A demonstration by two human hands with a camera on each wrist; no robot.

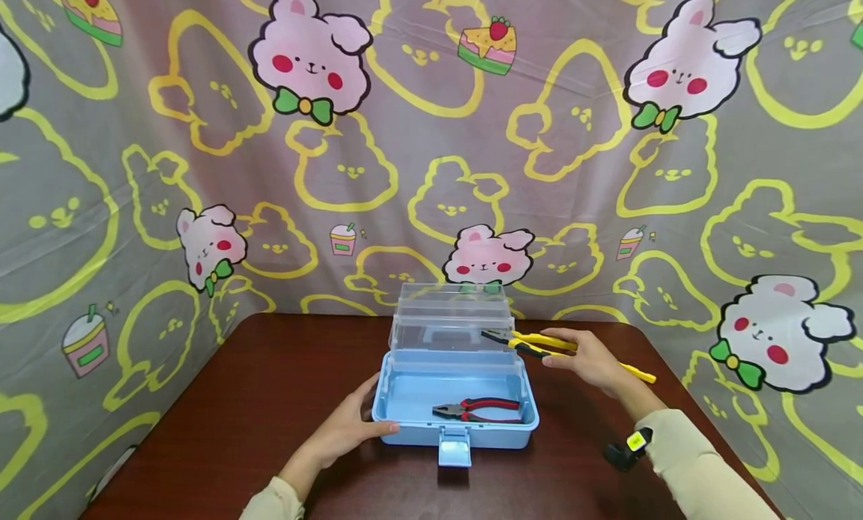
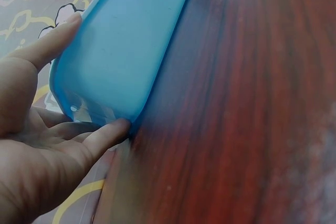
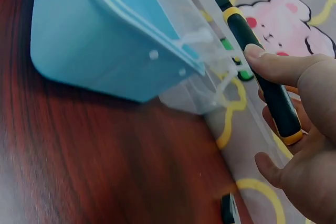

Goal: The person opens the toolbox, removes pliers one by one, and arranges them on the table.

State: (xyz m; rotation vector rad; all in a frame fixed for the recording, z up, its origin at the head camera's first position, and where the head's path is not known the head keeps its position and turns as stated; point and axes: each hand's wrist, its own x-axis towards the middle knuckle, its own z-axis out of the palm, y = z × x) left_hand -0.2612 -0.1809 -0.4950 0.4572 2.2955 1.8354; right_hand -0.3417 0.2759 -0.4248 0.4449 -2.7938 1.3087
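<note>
A light-blue toolbox (image 1: 465, 434) stands on the table with its clear lid (image 1: 452, 318) raised at the back. Pliers with red and black handles (image 1: 492, 404) lie inside. My left hand (image 1: 345, 428) grips the box's left front corner, thumb on the rim and fingers along the side wall (image 2: 110, 61). Pliers with yellow and black handles (image 1: 533, 346) are held in my right hand (image 1: 588, 361), their jaws pointing left in front of the lid, above the box's back right. In the right wrist view, my thumb presses one dark handle (image 3: 262, 72).
Behind my right hand a long yellow item (image 1: 637, 372) lies near the table's right edge. The front latch (image 1: 455, 451) hangs down. A patterned curtain (image 1: 418, 168) encloses the dark wooden table (image 1: 256, 400) at the back and sides.
</note>
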